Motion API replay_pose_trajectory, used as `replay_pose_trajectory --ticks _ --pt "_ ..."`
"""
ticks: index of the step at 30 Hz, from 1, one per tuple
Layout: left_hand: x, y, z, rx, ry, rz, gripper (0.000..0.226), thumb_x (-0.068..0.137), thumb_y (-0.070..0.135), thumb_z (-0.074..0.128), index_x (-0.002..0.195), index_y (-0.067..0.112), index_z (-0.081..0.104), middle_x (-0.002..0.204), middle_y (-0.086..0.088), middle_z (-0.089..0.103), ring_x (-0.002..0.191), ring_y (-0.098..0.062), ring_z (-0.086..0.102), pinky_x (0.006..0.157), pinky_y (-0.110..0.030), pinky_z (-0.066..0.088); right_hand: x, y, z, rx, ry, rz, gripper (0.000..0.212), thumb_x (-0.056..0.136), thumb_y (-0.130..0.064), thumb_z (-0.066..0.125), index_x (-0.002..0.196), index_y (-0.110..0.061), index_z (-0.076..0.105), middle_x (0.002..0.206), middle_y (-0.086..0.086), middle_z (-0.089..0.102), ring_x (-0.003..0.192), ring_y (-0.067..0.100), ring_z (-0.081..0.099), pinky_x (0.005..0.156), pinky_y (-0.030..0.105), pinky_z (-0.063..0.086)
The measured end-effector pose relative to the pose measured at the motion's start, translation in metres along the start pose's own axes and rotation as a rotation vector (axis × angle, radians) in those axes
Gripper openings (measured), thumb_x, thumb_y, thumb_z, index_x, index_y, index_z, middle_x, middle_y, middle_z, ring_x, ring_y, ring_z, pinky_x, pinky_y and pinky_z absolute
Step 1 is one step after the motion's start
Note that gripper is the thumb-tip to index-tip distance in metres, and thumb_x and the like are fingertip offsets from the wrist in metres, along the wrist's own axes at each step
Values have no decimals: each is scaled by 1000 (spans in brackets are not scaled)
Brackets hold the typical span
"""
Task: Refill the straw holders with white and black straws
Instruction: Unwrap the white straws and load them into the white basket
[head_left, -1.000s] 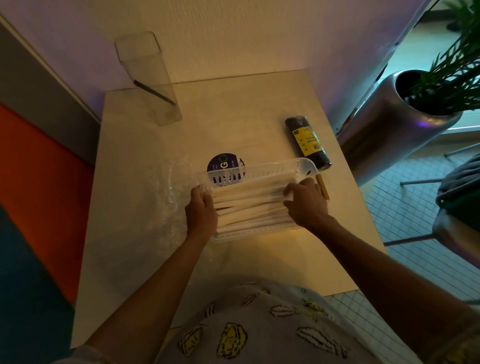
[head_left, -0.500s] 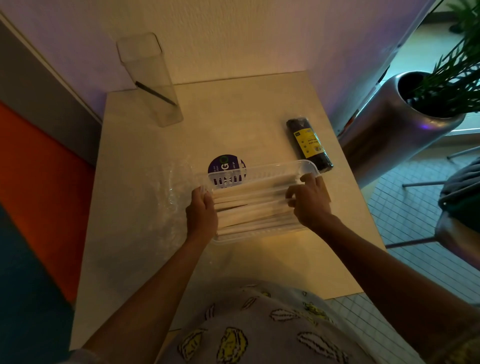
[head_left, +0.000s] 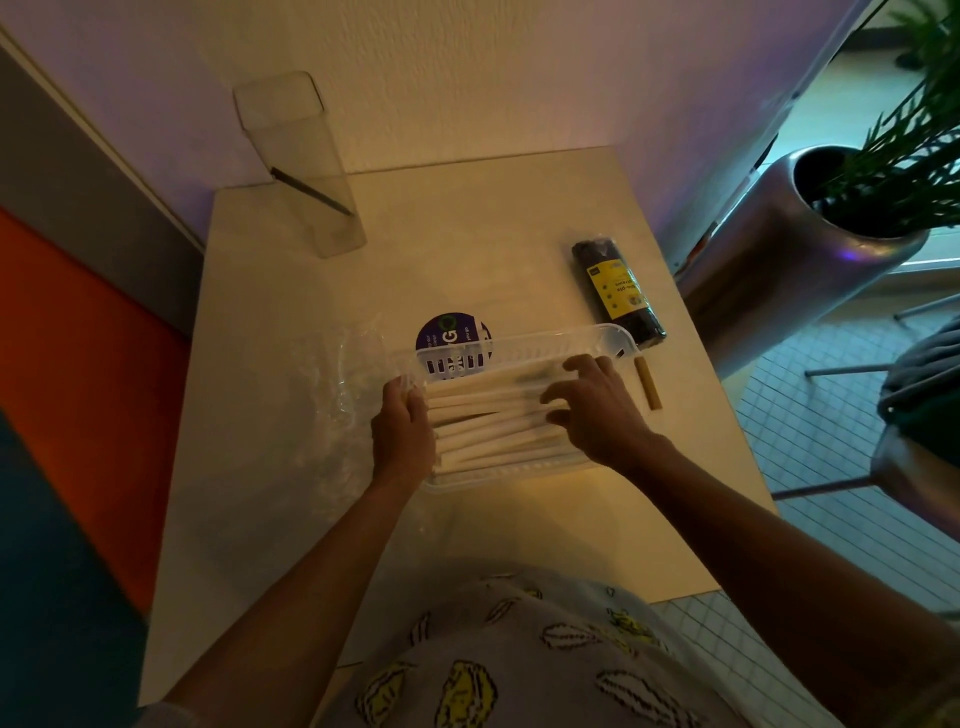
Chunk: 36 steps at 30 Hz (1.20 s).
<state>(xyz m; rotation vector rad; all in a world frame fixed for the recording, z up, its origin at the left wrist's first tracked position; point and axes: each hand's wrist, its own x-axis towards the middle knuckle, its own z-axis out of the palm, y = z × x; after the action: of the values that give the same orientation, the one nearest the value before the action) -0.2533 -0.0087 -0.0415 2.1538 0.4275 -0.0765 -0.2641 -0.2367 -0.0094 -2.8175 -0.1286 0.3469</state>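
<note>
White straws (head_left: 493, 415): a stack lying lengthwise in the clear tray, filling most of it, at the table's middle just in front of me.
Clear tray (head_left: 519, 345): slotted plastic, long side running left to right; its far wall stands free above the straws.
My left hand (head_left: 404, 436): at the tray's left end, fingers curled over the rim and the straw ends, gripping there.
My right hand (head_left: 597, 410): over the right part of the stack, fingers spread and bent, tips touching the top straws; whether I pinch one or only press, I cannot tell.
Plastic wrap (head_left: 332, 395): crumpled, clear, spread on the table to the tray's left and partly under it.
Round sticker (head_left: 452, 338): purple, flat on the table just behind the tray, partly seen through the slots.
Tan stick (head_left: 648, 384): short, lying just beside the tray's right end.
Pack of black straws (head_left: 618, 291): dark wrapped roll with a yellow label, lying beyond the tray's right corner, near the table's right edge.
Tall clear holder (head_left: 301, 171): upright at the far left corner by the wall, well apart from the tray.
Black straw (head_left: 311, 192): one, leaning slantwise inside the tall holder.
Table (head_left: 467, 223): pale top, set into a wall corner.
Metal planter (head_left: 789, 260): on the floor to the right, green fronds in it.
</note>
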Motion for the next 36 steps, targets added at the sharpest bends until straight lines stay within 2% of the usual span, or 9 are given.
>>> replay_pose_trajectory --ticks 2,6,12,19,25,29,36 --pt "0 0 0 -8 -8 -4 38 104 21 35 138 8 45 130 -16 58 116 -30 57 84 -24 40 2 -11 3 61 -14 -86 31 88 -27 70 119 -26 68 137 4 47 124 20 40 103 35 43" --pt "0 -1 -1 -4 -19 -6 36 104 24 35 136 10 46 125 -17 61 110 -31 59 83 -29 44 8 -33 11 133 -150 -209 33 89 -24 69 122 -23 66 132 2 51 122 17 48 101 36 48" --pt "3 -4 0 -1 -39 -25 37 104 26 34 137 13 44 124 -15 60 108 -30 59 81 -29 42 18 -43 24 76 -211 -219 37 87 -28 71 124 -26 64 129 1 52 115 17 53 95 35 50" --pt "4 -6 1 12 -29 -28 34 103 26 34 133 11 45 110 -16 63 92 -27 58 72 -30 38 22 -44 28 81 -182 -199 33 84 -26 75 116 -24 67 125 0 52 112 17 53 91 31 50" --pt "3 -4 1 11 -40 -19 35 104 26 34 135 12 44 114 -14 62 93 -24 58 74 -30 40 23 -45 30 43 -196 -194 32 83 -26 75 112 -22 64 124 2 51 110 17 52 86 31 52" --pt "4 -7 1 15 -40 -21 34 104 28 33 133 13 44 111 -15 63 92 -29 60 73 -32 43 26 -48 29 18 -188 -207 29 84 -24 74 110 -21 63 119 1 54 103 14 52 78 26 48" --pt "3 -5 0 16 -53 -21 34 104 29 33 133 15 43 111 -12 62 93 -25 59 74 -30 41 29 -47 34 189 -90 -111 14 87 -19 70 99 -20 62 111 -1 59 99 14 59 78 23 49"
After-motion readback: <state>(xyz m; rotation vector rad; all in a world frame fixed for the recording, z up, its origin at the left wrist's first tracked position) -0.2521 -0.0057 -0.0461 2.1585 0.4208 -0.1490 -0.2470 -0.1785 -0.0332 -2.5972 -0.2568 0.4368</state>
